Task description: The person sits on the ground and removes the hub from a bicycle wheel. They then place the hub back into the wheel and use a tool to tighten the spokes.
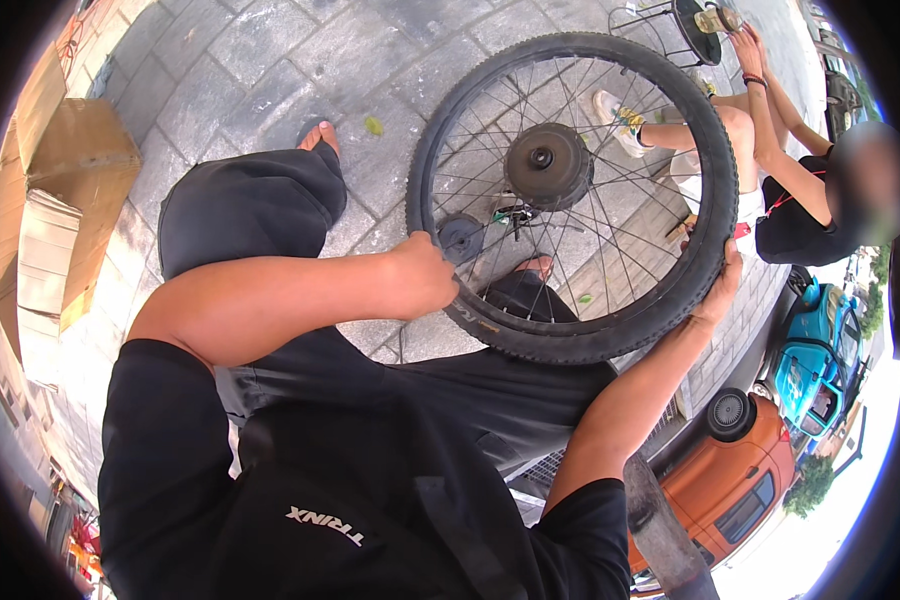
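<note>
A bicycle wheel with a black knobby tyre (720,190) is held up in front of me, above my lap. In its middle sits a large dark hub (548,167), from which thin spokes run to the rim. My left hand (425,278) is closed at the tyre's near left side, its fingers curled over the edge. On the right, my right hand (718,285) grips the tyre's outer side, fingers along the tread. Through the spokes, next to my left hand, shows a dark round object (460,238); its kind is unclear. A small metal part with a green bit (515,216) shows below the hub.
Grey paving (240,75) lies below. An opened cardboard box (80,170) stands at the left. Another person (795,205) sits at the far right, hands at an object (715,20) by a black stool (695,35). An orange car (720,490) and a blue vehicle (815,360) are farther right.
</note>
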### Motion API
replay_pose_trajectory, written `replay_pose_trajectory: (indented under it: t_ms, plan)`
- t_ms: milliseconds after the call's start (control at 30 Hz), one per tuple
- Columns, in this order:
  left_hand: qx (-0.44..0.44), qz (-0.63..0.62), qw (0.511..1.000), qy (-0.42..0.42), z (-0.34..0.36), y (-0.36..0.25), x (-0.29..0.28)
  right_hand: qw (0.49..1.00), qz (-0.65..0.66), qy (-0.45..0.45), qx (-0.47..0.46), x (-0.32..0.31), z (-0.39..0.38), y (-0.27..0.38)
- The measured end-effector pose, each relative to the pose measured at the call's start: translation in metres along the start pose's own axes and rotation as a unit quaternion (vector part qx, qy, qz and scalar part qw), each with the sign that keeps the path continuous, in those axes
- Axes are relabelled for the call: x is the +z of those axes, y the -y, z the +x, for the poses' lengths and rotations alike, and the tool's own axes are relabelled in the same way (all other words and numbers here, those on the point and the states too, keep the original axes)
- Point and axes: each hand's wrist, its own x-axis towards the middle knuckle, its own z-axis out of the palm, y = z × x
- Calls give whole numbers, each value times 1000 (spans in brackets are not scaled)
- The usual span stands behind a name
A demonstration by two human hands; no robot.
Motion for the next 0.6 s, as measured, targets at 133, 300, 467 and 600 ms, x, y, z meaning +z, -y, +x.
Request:
replay_pose_trajectory:
  t_ms: [133, 300, 467, 600]
  plan:
    - [4, 3, 1000, 21, -2, -2, -4, 1000, -4, 6, -6, 5, -1, 4]
    - [1, 5, 999, 34, -2, -3, 1, 1000, -2, 23, 5, 0, 1, 4]
    - [4, 10, 999, 38, -3, -4, -1, 1000, 15, 22, 8, -3, 3, 2]
    - [7, 10, 998, 57, 0, -3, 2, 999, 10, 40, 1, -5, 6, 3]
